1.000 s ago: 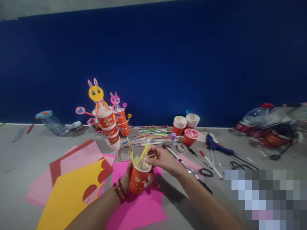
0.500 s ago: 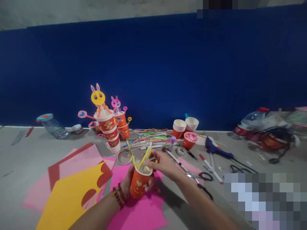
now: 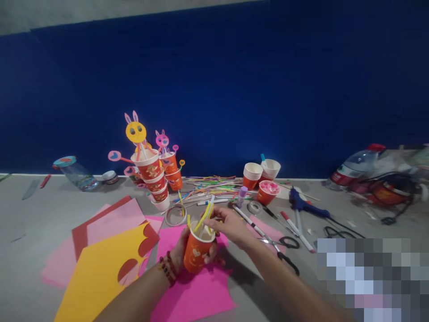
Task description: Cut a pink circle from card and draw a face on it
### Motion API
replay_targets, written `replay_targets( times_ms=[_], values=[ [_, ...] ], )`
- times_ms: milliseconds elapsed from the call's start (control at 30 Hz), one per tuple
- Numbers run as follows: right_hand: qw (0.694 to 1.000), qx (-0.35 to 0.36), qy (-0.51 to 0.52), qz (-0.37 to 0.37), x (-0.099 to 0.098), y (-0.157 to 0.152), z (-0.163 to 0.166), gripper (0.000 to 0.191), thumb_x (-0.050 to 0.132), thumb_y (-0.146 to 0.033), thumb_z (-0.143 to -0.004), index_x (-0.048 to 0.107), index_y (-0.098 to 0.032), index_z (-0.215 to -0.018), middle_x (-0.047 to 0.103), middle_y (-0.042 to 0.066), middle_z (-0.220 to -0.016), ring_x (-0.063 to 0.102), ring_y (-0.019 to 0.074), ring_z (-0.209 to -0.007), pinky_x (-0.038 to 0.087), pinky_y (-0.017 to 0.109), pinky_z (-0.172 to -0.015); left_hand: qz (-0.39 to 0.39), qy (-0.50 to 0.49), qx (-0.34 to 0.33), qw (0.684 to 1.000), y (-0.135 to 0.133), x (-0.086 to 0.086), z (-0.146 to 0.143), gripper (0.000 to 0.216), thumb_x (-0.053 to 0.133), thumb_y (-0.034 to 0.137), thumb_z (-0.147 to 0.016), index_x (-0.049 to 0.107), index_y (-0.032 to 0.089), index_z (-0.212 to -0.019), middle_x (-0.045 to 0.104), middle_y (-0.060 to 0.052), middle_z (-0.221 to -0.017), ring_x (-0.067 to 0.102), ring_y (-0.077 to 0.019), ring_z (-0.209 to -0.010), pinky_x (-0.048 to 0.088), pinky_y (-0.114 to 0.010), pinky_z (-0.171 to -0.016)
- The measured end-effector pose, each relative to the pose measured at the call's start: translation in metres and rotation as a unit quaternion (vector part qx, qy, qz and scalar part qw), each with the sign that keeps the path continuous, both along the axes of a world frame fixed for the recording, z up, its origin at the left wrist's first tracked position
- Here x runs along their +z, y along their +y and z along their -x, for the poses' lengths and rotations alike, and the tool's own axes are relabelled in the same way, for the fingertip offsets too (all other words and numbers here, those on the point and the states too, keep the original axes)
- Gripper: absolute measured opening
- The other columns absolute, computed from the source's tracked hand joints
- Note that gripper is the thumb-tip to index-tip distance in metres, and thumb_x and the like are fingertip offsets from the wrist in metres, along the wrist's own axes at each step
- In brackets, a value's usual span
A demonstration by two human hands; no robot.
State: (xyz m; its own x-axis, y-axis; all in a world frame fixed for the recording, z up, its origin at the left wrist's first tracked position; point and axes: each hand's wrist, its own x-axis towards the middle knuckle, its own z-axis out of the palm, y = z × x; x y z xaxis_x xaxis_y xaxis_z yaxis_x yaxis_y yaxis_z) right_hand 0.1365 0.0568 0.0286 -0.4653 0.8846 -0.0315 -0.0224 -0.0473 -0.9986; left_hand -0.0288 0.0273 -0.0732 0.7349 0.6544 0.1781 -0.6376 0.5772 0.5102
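No legible text anywhere. Red label on bottle (image 3: 348, 169) too blurred to read; gold print on orange cup (image 3: 197, 252) in left hand (image 3: 182, 250) likewise unreadable.

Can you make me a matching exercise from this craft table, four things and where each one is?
1. red paper cup
2. glue gun
3. scissors
4. yellow sheet

A. near left, over the red and pink sheets
B. in the left hand
C. right of the right hand
D. far right, beside the markers

Pairs: 1-B, 2-D, 3-C, 4-A
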Motion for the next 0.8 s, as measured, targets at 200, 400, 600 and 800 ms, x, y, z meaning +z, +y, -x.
replay_targets(
  times_ms=[200, 400, 600, 800],
  values=[
    [1.0, 0.0, -0.017, -0.004, 0.0016, -0.0004, -0.0007, 0.042, 0.082, -0.054, -0.07, 0.068, -0.017, -0.087, 0.065, 0.003, -0.081, 0.055, 0.0147, -0.066, 0.043, 0.025, -0.054, 0.003, 0.004, -0.001, 1.0, -0.0005, -0.0015, 0.0004, 0.081, 0.05, 0.08, -0.084, 0.066, 0.004, -0.106, 0.069, -0.011, -0.077, 0.06, -0.0176, -0.059, 0.04, -0.026, -0.055],
    [0.999, 0.017, -0.033, -0.02, 0.0052, -0.0025, -0.0006, 0.041, 0.08, -0.054, -0.073, 0.07, -0.019, -0.092, 0.069, 0.004, -0.086, 0.06, 0.0184, -0.075, 0.043, 0.026, -0.059, -0.004, 0.01, 0.013, 1.0, -0.0027, 0.0037, -0.0006, 0.081, 0.051, 0.08, -0.084, 0.069, 0.003, -0.1, 0.07, -0.013, -0.074, 0.059, -0.0167, -0.057, 0.037, -0.025, -0.052],
    [0.999, 0.029, -0.032, -0.027, 0.0061, -0.0026, -0.0027, 0.044, 0.079, -0.057, -0.073, 0.07, -0.02, -0.094, 0.071, 0.005, -0.092, 0.061, 0.0196, -0.079, 0.044, 0.027, -0.06, 0.002, 0.014, 0.013, 1.0, -0.0028, 0.0029, -0.0001, 0.08, 0.055, 0.081, -0.08, 0.069, 0.006, -0.101, 0.07, -0.01, -0.076, 0.058, -0.0164, -0.057, 0.047, -0.032, -0.066],
    [0.999, 0.042, -0.006, -0.015, 0.0045, 0.0005, -0.0028, 0.046, 0.079, -0.059, -0.074, 0.068, -0.019, -0.094, 0.067, 0.004, -0.09, 0.058, 0.0174, -0.073, 0.044, 0.027, -0.059, -0.002, -0.001, 0.005, 1.0, -0.0044, 0.0003, 0.0006, 0.078, 0.051, 0.077, -0.085, 0.066, 0.005, -0.11, 0.069, -0.012, -0.08, 0.058, -0.0157, -0.057, 0.042, -0.026, -0.055]
  ],
)
